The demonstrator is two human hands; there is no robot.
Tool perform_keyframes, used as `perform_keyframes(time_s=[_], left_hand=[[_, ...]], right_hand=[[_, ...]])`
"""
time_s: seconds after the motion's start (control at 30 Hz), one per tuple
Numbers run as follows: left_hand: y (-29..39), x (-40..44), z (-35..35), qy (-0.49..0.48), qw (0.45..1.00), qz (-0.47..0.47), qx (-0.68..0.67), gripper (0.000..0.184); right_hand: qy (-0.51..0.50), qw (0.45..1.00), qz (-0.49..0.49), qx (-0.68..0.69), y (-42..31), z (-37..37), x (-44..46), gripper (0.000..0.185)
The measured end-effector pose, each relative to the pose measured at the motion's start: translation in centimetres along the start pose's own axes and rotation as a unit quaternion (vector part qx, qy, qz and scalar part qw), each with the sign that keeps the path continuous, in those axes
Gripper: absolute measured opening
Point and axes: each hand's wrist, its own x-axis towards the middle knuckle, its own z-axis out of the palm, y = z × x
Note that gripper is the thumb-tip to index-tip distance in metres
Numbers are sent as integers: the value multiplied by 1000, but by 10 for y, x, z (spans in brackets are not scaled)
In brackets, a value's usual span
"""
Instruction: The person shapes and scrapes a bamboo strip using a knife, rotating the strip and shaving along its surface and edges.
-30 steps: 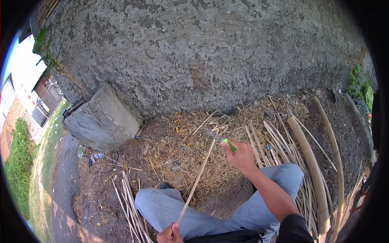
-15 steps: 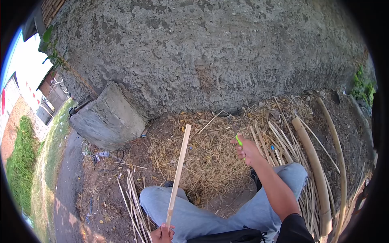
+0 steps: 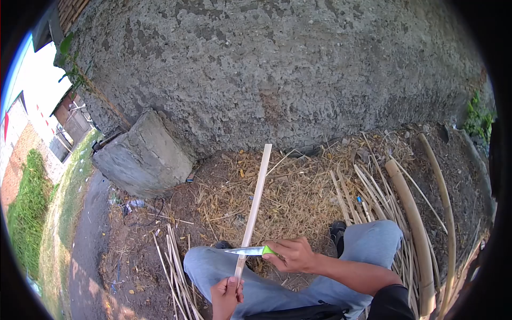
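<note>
A flat bamboo strip (image 3: 256, 200) slants up and away from my lap, its lower end gripped in my left hand (image 3: 226, 297). My right hand (image 3: 293, 255) is closed round the green handle of a knife (image 3: 246, 250). The blade points left and crosses the strip a little above my left fingers; whether it touches the strip I cannot tell for sure. Most of the knife handle is hidden in my right fingers. Both hands are above my bent legs in blue jeans (image 3: 320, 290).
Thin bamboo strips (image 3: 176, 266) lie left of my legs, and more strips (image 3: 397, 229) lie on the right beside thick bamboo poles (image 3: 415, 229). Shavings (image 3: 288, 202) cover the ground ahead. A rough wall (image 3: 277, 80) and a concrete block (image 3: 146, 154) stand beyond.
My right hand has come back toward me and left, bringing the knife from over the shavings to across the strip. My left hand and the strip have risen and shifted right.
</note>
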Motion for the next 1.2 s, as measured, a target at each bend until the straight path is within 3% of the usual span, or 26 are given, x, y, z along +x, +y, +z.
perform_keyframes(time_s=[0.07, 0.13, 0.37, 0.53, 0.6, 0.77, 0.87, 0.9, 0.97, 1.0, 1.1, 1.13, 1.2], left_hand=[[-1, 2, 3, -12, 1000, 6, -14, 44], [3, 1, 4, -17, 997, 73, 12, 44], [-2, 5, 1, -30, 999, 14, -33, 39], [-26, 9, -6, -97, 982, -78, -141, 31], [-39, 2, -11, -112, 980, -87, -141, 30], [-66, -20, -34, -164, 974, -98, -124, 29], [-53, -26, -42, -117, 990, -43, -61, 31], [-46, -23, -39, -116, 991, -41, -62, 31], [-37, -17, -31, -60, 988, -82, -113, 33], [-37, -12, -26, -52, 986, -80, -134, 35], [-30, 5, -12, -75, 967, -99, -221, 35], [-23, 9, -9, -73, 967, -99, -221, 35], [-7, 16, -5, -119, 960, -121, -224, 37]], right_hand=[[0, 1000, -15, -8, 1, 1, -1, 35], [11, 997, -65, -35, 1, -2, 3, 35], [-12, 995, -77, -68, 1, -7, 11, 31], [28, 995, 9, -96, 4, -22, 25, 28], [126, 984, 89, -84, 27, -26, 34, 25], [153, 958, 219, -109, 83, -88, 51, 31], [230, 908, 350, 30, 84, -89, 50, 43], [231, 908, 347, 31, 77, -86, 50, 43], [186, 881, 400, 172, 62, -76, 41, 43], [173, 890, 395, 148, 56, -64, 36, 40], [33, 976, 207, 57, 24, -37, 20, 31], [13, 989, 139, 55, 11, -27, 17, 29], [-31, 994, 104, 15, -5, -14, 4, 28]])
